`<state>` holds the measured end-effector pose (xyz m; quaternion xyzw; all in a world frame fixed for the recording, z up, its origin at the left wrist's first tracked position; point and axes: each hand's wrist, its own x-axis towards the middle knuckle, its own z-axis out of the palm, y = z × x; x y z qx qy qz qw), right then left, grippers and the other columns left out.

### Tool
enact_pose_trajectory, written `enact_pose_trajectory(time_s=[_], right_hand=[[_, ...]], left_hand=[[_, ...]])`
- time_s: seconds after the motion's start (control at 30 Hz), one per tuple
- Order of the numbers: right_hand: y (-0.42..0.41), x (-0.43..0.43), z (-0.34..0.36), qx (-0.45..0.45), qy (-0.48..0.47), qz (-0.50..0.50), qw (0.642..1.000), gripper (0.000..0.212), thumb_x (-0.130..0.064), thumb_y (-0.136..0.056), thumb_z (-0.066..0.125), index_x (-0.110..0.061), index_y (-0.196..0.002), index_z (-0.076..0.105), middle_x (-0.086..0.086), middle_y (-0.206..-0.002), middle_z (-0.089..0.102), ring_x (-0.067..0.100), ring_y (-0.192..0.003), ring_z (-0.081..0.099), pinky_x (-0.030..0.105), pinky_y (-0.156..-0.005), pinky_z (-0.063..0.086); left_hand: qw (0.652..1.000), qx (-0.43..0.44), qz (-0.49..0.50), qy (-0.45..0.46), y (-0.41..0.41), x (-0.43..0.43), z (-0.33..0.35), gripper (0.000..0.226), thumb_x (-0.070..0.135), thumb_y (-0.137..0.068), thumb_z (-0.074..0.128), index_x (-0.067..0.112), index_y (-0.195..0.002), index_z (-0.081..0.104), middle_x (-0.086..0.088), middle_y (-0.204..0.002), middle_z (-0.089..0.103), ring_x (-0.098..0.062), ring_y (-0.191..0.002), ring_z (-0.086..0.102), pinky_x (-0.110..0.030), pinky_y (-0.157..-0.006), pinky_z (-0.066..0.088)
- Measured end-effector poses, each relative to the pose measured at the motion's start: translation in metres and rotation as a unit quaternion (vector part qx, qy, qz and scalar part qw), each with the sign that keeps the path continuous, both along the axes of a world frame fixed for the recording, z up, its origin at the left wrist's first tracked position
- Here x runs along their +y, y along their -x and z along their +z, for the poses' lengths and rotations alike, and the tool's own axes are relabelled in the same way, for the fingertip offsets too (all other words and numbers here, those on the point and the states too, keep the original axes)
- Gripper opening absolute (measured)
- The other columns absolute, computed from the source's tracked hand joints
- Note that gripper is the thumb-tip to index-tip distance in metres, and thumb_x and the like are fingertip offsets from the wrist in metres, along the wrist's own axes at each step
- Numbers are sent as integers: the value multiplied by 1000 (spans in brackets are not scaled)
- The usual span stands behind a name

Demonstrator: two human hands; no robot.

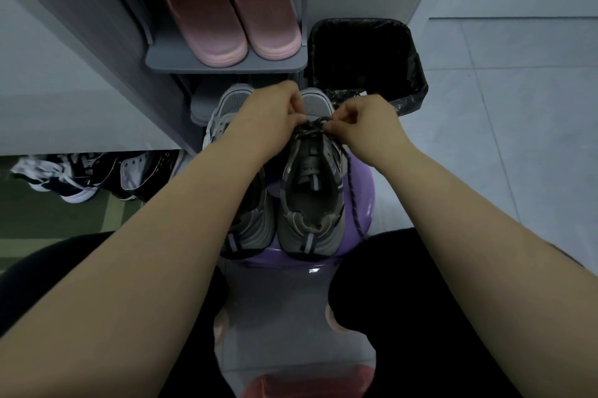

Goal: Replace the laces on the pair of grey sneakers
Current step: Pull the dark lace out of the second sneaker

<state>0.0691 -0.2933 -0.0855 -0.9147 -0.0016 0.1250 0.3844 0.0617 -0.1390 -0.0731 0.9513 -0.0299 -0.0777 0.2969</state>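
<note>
Two grey sneakers stand side by side, heels toward me, on a purple stool. The right sneaker is in plain view; the left sneaker is largely hidden under my left forearm. A dark speckled lace is threaded near the right sneaker's toe and trails down its right side over the stool. My left hand and my right hand both pinch this lace above the front eyelets, fingertips nearly touching.
A grey shoe rack ahead carries pink slippers, with grey slippers on a lower shelf. A black-lined bin stands to the right of it. Black-and-white shoes lie at the left on the floor. My knees flank the stool.
</note>
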Motion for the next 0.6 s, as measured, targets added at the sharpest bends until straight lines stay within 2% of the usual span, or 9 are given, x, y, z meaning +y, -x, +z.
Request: enact_pose_trajectory(time_s=[0.03,0.1,0.17,0.23,0.33,0.4,0.47,0.53,0.6], right_hand=[[0,1,-1,-5,10,2,1000,13,-21,-85,64,-13,-76,59,6,-79,64,25,-80,63,35,-78,51],[0,3,-3,2,-8,-8,1000,20,-21,-90,56,-19,-72,46,9,-86,67,28,-86,64,42,-85,51],[-2,4,-3,24,-37,-26,999,24,-18,-93,51,-22,-71,42,10,-84,68,29,-87,66,47,-86,52],[-3,2,0,48,-65,-34,996,22,-15,-94,49,-20,-72,44,5,-77,67,26,-82,67,46,-86,53],[0,0,1,52,-52,-11,997,8,-17,-86,62,-14,-80,59,11,-84,69,25,-82,66,39,-86,53],[3,-1,1,57,-39,-2,998,14,-21,-82,69,-7,-84,65,10,-81,65,20,-78,61,32,-80,50],[2,-3,1,59,-29,-6,998,23,-22,-82,69,1,-83,65,12,-82,66,24,-79,63,35,-81,51],[-2,-7,3,53,15,-5,998,25,-23,-85,65,1,-84,63,17,-90,69,30,-87,65,42,-83,52],[-5,-13,4,17,94,7,995,17,-21,-88,59,-6,-81,56,18,-94,68,33,-91,61,37,-78,49]], left_hand=[[1000,8,-11,2,0,0,1,16,14,-82,66,8,-95,59,-3,-85,63,-15,-79,54,-22,-73,39],[999,26,-33,-18,-1,1,4,18,14,-80,69,10,-96,62,-2,-86,63,-12,-79,54,-20,-72,38],[997,37,-35,-50,-4,4,6,13,14,-82,66,12,-95,65,-1,-89,61,-16,-86,57,-20,-75,37],[996,47,-28,-75,-6,6,7,13,15,-86,61,12,-98,67,-4,-98,63,-20,-96,58,-25,-81,40],[992,59,-31,-103,-6,7,6,18,17,-89,56,12,-104,66,-9,-110,64,-25,-103,57,-27,-83,40],[991,59,-43,-110,-5,6,8,20,17,-89,57,12,-106,67,-9,-111,64,-24,-103,58,-25,-80,38],[990,62,-54,-114,-5,7,10,21,16,-88,59,13,-107,68,-8,-109,66,-23,-102,58,-23,-79,37],[989,64,-55,-125,-5,10,13,22,14,-87,59,14,-106,69,-8,-109,67,-24,-103,60,-26,-84,42],[987,58,-42,-146,-6,14,14,23,14,-87,57,16,-106,69,-8,-112,66,-28,-107,58,-33,-92,45]])
